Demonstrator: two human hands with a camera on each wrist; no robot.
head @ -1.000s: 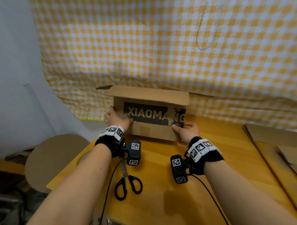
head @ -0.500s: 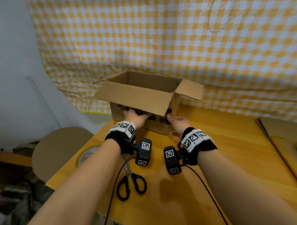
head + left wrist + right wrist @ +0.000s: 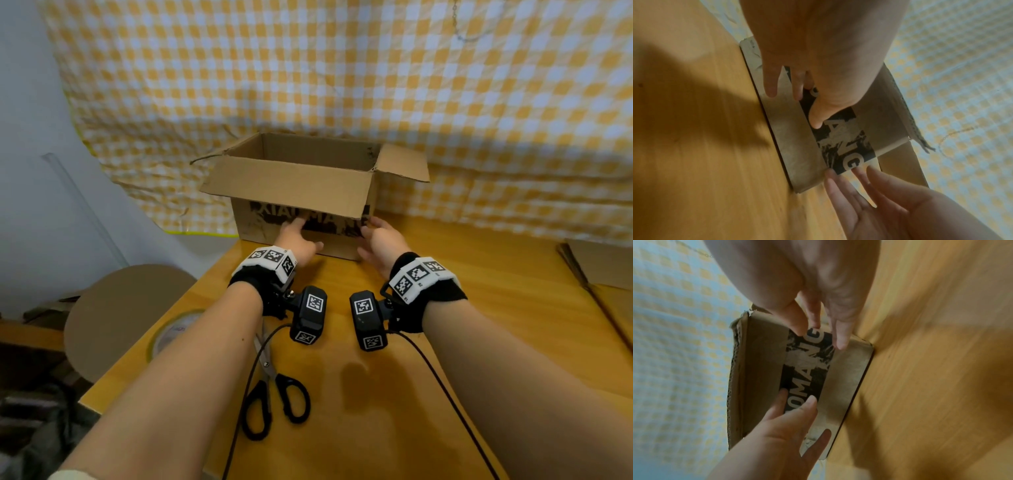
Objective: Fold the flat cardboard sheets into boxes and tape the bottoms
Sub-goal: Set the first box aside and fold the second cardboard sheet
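Head view: the box (image 3: 301,192) stands upright on the table (image 3: 496,308), top flaps open; left hand (image 3: 298,240) and right hand (image 3: 382,240) lie flat against its front wall.

Left wrist view: fingers (image 3: 770,81) spread, gripping nothing.

Right wrist view: fingers (image 3: 840,331) straight. This box appears finished; next, take one of the flat sheets (image 3: 603,274).

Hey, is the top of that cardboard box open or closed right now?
Open. The box stands upright on the table with its top flaps spread outward, the near flap hanging toward the hands, and its inside back wall is visible.
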